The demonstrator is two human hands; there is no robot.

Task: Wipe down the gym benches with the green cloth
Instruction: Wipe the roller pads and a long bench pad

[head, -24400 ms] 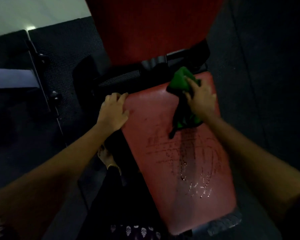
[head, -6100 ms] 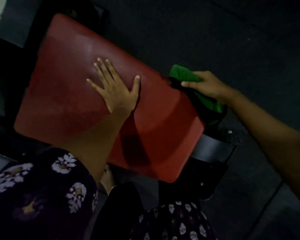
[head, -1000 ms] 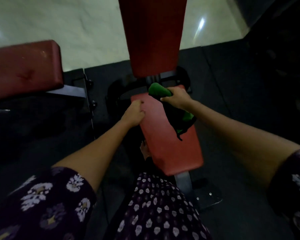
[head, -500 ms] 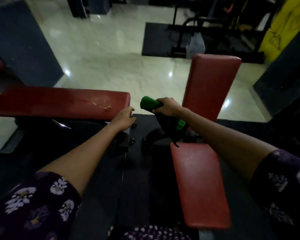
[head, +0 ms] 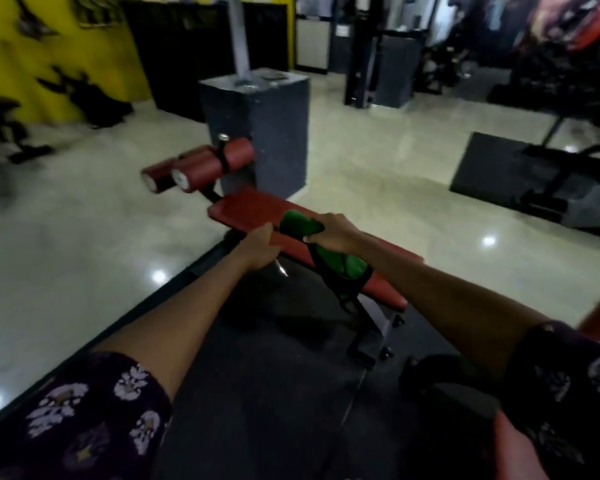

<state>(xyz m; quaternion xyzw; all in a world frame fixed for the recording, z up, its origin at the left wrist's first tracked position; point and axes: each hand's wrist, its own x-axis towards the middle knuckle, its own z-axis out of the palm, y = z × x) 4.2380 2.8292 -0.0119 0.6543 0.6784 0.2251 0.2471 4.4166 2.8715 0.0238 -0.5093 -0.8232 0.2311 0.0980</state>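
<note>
Right hand (head: pixel 333 233) grips green cloth (head: pixel 300 224) before red bench (head: pixel 250 211).

A gym. A red padded bench (head: pixel 302 237) with foam leg rollers (head: pixel 201 164) stands on a black rubber mat (head: pixel 274 358). Around it lies a polished pale floor (head: pixel 378 174), with dark exercise machines (head: pixel 551 161) to the right and a yellow wall (head: pixel 49 46) painted with black figures.

Head camera looks forward and down over both arms toward a red bench (head: pixel 312 244).
</note>
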